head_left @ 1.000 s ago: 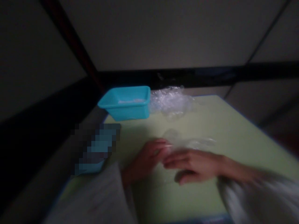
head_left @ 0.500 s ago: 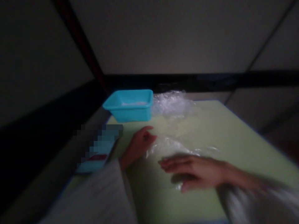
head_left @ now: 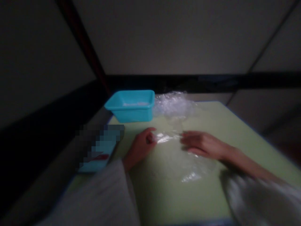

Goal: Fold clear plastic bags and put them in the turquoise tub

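A clear plastic bag (head_left: 191, 177) is spread on the table in front of me, its outline hard to make out. My left hand (head_left: 142, 144) is closed in a pinch on the bag's left upper edge. Shiny folds run from there toward my right hand (head_left: 203, 144). That hand rests over the bag's upper right part, fingers stretched out to the left and touching the plastic, thumb lower down. The picture is dim and blurred.
Behind my left hand stands a turquoise basin (head_left: 134, 114) with something pale inside. Beside it lies a heap of crumpled clear plastic (head_left: 174, 103). A partly pixelated, light-blue flat item (head_left: 105, 141) is at the table's left edge. The tabletop (head_left: 235, 135) is yellow-green.
My right hand has moved away from me, from the near part of the bag to its upper part. The plastic now lies flatter and nearer to me. My left hand has hardly moved.
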Demonstrator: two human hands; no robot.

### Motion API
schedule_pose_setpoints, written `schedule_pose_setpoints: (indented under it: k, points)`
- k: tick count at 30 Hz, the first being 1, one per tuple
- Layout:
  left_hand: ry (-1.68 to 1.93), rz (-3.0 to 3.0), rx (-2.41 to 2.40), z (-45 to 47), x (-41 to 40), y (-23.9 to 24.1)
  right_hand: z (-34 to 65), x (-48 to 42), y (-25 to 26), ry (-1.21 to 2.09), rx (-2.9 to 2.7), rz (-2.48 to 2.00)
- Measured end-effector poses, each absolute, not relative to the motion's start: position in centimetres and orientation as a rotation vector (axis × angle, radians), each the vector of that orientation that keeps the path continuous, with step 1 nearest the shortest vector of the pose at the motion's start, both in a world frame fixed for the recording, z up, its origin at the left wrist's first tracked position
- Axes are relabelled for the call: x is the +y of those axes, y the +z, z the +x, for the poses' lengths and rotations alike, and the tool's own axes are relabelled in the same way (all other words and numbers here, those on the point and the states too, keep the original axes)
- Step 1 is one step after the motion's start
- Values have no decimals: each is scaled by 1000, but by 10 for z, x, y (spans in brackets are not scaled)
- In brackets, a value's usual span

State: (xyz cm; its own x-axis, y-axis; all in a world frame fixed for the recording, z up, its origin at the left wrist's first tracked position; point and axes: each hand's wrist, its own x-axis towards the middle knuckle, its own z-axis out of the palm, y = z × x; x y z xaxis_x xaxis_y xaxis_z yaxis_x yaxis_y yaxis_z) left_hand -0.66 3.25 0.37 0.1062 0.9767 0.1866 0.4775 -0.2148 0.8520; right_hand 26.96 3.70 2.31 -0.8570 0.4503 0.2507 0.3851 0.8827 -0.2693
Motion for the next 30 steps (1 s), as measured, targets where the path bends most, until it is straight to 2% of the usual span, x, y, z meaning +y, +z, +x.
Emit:
schedule_pose_setpoints:
  k: [5,14,20,30]
  points:
    - [1011,1793,1423,-6,31,3,268,40,25,356,-2641,-639]
    - [1072,1804,1458,-7,34,2,278,59,3,216,-2603,-1198]
    - [1074,1830,1451,-5,34,6,276,63,-1,335,-2532,-1178]
    - [1034,1859,1490,-3,33,7,263,58,11,597,-1809,-1049]
